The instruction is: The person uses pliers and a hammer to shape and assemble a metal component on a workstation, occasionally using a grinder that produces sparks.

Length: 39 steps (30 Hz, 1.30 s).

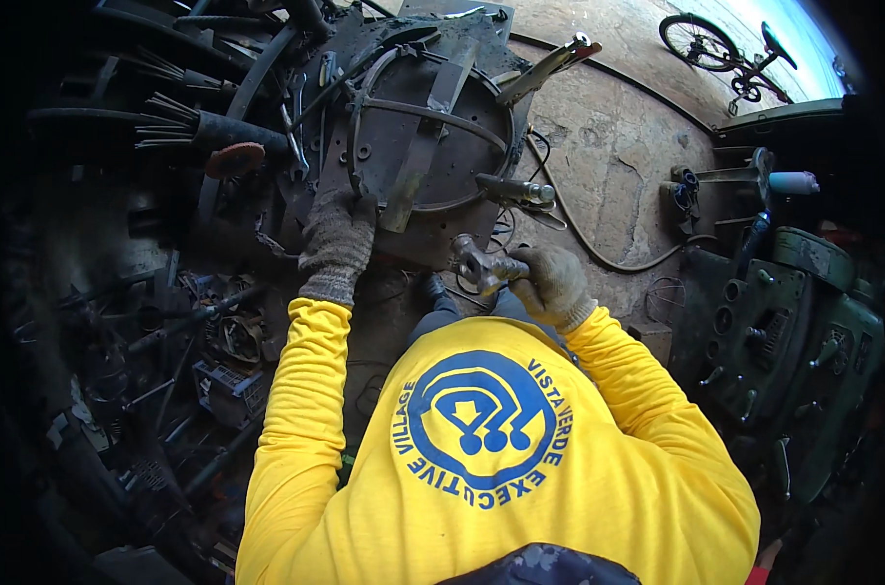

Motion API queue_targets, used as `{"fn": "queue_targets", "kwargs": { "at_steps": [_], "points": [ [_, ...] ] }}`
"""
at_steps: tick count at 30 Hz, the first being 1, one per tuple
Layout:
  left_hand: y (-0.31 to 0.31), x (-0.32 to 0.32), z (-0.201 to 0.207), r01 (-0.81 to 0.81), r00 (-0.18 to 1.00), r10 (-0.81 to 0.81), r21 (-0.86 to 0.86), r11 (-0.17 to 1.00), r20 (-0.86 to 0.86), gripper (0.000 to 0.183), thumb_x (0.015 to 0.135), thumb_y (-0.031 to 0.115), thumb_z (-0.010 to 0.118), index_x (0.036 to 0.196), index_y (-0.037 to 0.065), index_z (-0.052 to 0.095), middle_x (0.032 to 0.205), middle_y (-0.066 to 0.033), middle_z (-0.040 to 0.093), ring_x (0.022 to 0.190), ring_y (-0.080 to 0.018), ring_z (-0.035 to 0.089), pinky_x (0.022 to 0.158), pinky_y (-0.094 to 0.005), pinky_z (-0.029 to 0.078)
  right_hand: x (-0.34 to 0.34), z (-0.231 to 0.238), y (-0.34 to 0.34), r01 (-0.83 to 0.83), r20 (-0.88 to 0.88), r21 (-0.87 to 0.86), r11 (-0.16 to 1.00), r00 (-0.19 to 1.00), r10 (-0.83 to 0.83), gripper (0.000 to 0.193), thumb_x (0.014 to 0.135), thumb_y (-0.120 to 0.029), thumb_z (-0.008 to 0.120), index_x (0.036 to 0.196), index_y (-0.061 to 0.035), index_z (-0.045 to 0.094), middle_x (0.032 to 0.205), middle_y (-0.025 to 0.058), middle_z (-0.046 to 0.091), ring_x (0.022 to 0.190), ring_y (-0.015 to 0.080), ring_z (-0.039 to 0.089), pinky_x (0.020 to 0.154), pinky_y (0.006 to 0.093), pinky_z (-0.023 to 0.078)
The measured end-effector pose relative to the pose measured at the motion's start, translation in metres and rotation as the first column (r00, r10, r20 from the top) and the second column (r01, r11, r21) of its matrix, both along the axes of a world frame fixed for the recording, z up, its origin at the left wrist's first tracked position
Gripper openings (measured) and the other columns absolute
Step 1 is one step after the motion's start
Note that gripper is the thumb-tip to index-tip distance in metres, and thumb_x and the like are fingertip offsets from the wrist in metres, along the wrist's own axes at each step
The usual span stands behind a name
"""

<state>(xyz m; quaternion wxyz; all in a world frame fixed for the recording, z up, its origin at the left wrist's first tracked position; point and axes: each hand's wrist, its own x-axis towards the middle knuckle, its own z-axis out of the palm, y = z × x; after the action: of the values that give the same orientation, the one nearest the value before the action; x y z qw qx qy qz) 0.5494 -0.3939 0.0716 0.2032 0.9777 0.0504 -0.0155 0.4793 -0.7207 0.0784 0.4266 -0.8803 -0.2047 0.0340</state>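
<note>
Clutching hammer (476, 265) in right grip (556, 283), head leftward, left grip (340, 237) against ring (354, 156), closure unclear

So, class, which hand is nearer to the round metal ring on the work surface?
Left: the left hand is at the near-left edge of the metal ring; the right hand is farther off, beyond its near-right side, holding a hammer.

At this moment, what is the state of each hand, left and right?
Left hand: at the near left edge of the metal ring; its grip cannot be told.
Right hand: closed, holding a hammer.
</note>
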Motion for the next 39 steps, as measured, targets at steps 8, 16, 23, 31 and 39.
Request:
{"fn": "queue_targets", "kwargs": {
  "at_steps": [8, 16, 23, 31, 39],
  "points": [
    [-0.006, 0.008, 0.012, 0.003, 1.000, -0.003, -0.045, 0.999, 0.003, 0.041, 0.093, 0.040, 0.058, 0.115, 0.005, 0.064, 0.113, -0.0214, 0.064, 0.108, -0.0415, 0.059, 0.093, -0.0495, 0.046, 0.011, -0.041, 0.005, 0.149, -0.077, -0.140, 0.979, 0.984, -0.160, 0.025, 0.082, -0.028, 0.068, 0.098, -0.0086, 0.067, 0.082, 0.0167, 0.067, 0.077, 0.0394, 0.064, 0.067, 0.0470, 0.050],
    [-0.013, 0.004, 0.023, 0.085, 0.996, -0.083, 0.042, 0.996, -0.046, 0.043, 0.091, 0.037, 0.062, 0.120, 0.005, 0.062, 0.118, -0.0216, 0.062, 0.112, -0.0413, 0.058, 0.096, -0.0471, 0.046, -0.003, -0.014, 0.006, 0.014, -0.038, -0.047, 0.999, 0.999, -0.016, 0.028, 0.082, -0.030, 0.069, 0.099, -0.0082, 0.066, 0.084, 0.0171, 0.067, 0.078, 0.0398, 0.065, 0.068, 0.0471, 0.051],
    [-0.011, 0.003, 0.026, 0.065, 0.990, -0.064, 0.005, 0.998, -0.125, 0.046, 0.087, 0.033, 0.069, 0.124, 0.006, 0.062, 0.119, -0.0196, 0.063, 0.113, -0.0385, 0.059, 0.097, -0.0451, 0.047, 0.001, -0.029, 0.004, 0.067, -0.135, -0.096, 0.993, 0.988, -0.079, 0.027, 0.084, -0.031, 0.067, 0.100, -0.0094, 0.067, 0.083, 0.0176, 0.067, 0.078, 0.0398, 0.064, 0.069, 0.0477, 0.050],
    [-0.005, 0.003, 0.011, 0.070, 0.994, -0.067, 0.031, 0.997, -0.086, 0.043, 0.085, 0.024, 0.070, 0.123, 0.006, 0.063, 0.117, -0.0192, 0.064, 0.112, -0.0381, 0.060, 0.096, -0.0449, 0.048, -0.003, -0.007, -0.001, -0.037, 0.113, 0.031, 0.999, 0.993, 0.034, 0.026, 0.078, -0.030, 0.070, 0.096, -0.0106, 0.069, 0.080, 0.0158, 0.066, 0.077, 0.0377, 0.064, 0.069, 0.0465, 0.050],
    [-0.005, -0.005, 0.012, 0.051, 0.999, -0.050, 0.049, 0.998, -0.020, 0.039, 0.086, 0.024, 0.069, 0.121, 0.006, 0.064, 0.116, -0.0203, 0.064, 0.110, -0.0375, 0.061, 0.094, -0.0447, 0.048, 0.009, -0.043, -0.011, -0.018, -0.016, -0.117, 0.993, 1.000, 0.016, 0.032, 0.081, -0.035, 0.074, 0.097, -0.0083, 0.066, 0.079, 0.0168, 0.067, 0.073, 0.0371, 0.065, 0.064, 0.0464, 0.051]
  ]
}}
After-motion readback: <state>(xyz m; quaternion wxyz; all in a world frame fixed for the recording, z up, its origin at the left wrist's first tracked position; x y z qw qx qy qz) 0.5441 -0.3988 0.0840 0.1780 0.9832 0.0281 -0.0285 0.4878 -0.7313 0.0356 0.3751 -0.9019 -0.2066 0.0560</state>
